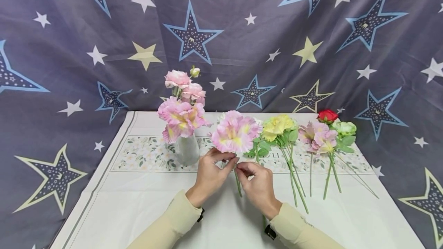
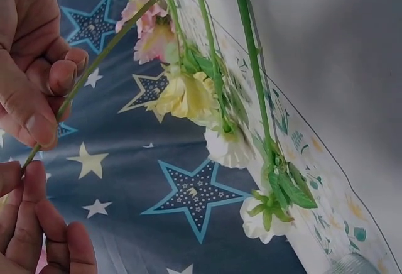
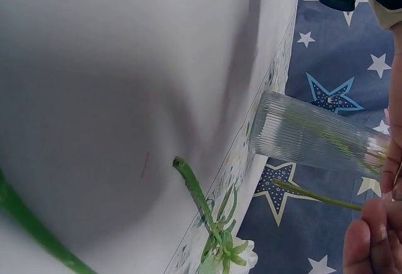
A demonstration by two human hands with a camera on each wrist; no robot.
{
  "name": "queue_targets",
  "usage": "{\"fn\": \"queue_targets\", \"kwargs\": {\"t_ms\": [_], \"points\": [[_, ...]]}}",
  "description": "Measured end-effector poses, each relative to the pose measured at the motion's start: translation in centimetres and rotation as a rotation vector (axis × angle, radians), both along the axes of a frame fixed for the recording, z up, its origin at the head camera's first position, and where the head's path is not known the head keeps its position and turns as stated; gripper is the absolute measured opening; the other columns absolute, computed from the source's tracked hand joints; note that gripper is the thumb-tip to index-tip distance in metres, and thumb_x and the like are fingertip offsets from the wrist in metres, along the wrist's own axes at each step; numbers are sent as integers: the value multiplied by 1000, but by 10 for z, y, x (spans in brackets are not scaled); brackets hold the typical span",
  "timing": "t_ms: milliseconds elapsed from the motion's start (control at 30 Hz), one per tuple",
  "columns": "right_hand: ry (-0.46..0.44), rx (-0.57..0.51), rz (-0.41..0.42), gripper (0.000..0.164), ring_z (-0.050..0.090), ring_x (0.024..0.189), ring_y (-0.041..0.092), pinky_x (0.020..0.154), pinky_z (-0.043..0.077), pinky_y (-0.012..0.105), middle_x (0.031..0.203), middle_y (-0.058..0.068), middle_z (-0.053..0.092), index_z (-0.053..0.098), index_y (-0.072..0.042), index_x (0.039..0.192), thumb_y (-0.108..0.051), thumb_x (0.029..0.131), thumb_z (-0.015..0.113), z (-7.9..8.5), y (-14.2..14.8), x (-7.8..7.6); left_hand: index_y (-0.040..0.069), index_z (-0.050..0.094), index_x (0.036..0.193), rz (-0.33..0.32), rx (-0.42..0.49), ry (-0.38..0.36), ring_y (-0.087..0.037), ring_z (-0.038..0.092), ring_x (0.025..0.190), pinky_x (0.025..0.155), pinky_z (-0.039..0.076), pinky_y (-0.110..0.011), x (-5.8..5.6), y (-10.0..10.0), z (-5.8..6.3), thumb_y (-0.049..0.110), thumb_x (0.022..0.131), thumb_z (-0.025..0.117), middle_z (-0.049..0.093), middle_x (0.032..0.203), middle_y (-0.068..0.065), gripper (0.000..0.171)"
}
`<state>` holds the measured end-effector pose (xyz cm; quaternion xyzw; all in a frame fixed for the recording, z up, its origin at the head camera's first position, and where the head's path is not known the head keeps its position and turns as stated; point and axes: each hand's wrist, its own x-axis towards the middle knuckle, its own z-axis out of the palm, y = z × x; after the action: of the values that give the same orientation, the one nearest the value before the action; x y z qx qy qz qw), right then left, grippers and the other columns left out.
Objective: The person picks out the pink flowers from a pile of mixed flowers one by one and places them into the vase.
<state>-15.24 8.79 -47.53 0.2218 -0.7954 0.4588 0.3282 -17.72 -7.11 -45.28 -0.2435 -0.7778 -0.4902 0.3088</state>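
Note:
Both hands are raised over the middle of the table around one artificial pink-and-yellow flower (image 1: 236,131). My left hand (image 1: 212,172) pinches its thin green stem (image 2: 100,60) just under the bloom. Slightly lower, my right hand (image 1: 258,185) pinches the same stem between thumb and fingers, and the stem's free end (image 3: 308,192) sticks out past it. To the left stands a ribbed clear glass vase (image 1: 187,151), holding pink flowers (image 1: 180,116) and a small pale bud (image 1: 195,72). The flower's bloom is mostly hidden in the wrist views.
Right of the hands lie yellow flowers (image 1: 278,126), pink ones (image 1: 319,136), a red rose (image 1: 327,115) and a pale green bloom (image 1: 345,128), stems toward the front. White flowers (image 2: 229,147) lie among them. A white tablecloth (image 1: 138,206) covers the table; a starry curtain (image 1: 221,49) hangs behind.

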Motion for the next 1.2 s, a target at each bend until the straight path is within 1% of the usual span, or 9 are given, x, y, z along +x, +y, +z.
{"fn": "queue_targets", "kwargs": {"t_ms": [200,333,433,567,700,800,967,1133,1200], "points": [[-15,3,4,18,67,62,9,59,54,16,82,4,76,77,-4,86,10,77,83,2,0,1,9,81,80,36,-32,30,-16,65,71,58,49,-25,3,-2,1,5,79,87,74,75,1,7],[-34,0,4,17,67,63,8,58,55,18,82,3,76,78,-5,88,8,77,84,2,1,2,5,78,75,41,-28,31,-21,65,69,60,55,-35,4,-2,2,0,76,85,70,74,-4,9],[-44,-3,11,17,67,64,7,58,56,20,83,3,76,78,-4,90,5,78,85,1,3,2,3,79,77,32,-13,30,-24,65,68,62,57,-40,4,-3,4,-4,75,84,70,76,-7,9],[-47,-11,30,16,66,64,7,58,57,22,83,2,75,77,-4,92,2,79,86,-1,8,1,4,81,83,36,-16,48,-24,66,70,63,57,-35,4,-6,5,-4,75,85,73,83,-9,12],[-29,-14,39,13,65,64,8,57,57,26,82,1,74,77,-4,94,-2,82,83,-2,16,0,4,82,88,52,-36,63,-23,67,74,65,58,-30,4,-9,6,-5,73,87,75,91,-11,18],[-20,-3,24,12,64,63,9,56,58,30,81,0,73,77,-4,95,-4,84,81,-3,23,-1,4,82,92,50,-39,69,-24,69,77,68,59,-32,4,-12,7,-6,72,86,77,94,-11,22],[-56,17,-12,13,64,64,10,57,58,34,82,1,72,77,-4,97,-6,84,80,-3,36,-1,2,82,94,42,-34,73,-26,70,82,72,60,-37,4,-17,9,-7,72,85,78,97,-12,24],[-101,58,-66,16,65,65,10,60,59,33,83,1,72,77,-5,100,-9,85,80,-3,49,-2,2,81,91,69,-54,114,-25,69,77,71,56,-39,4,-22,10,-9,71,85,78,91,-11,23],[-124,80,-90,17,65,66,10,59,59,34,84,1,72,77,-5,102,-11,86,80,-4,55,-3,2,81,90,87,-67,138,-26,69,78,72,56,-41,3,-24,10,-8,70,85,78,90,-10,23]]}}
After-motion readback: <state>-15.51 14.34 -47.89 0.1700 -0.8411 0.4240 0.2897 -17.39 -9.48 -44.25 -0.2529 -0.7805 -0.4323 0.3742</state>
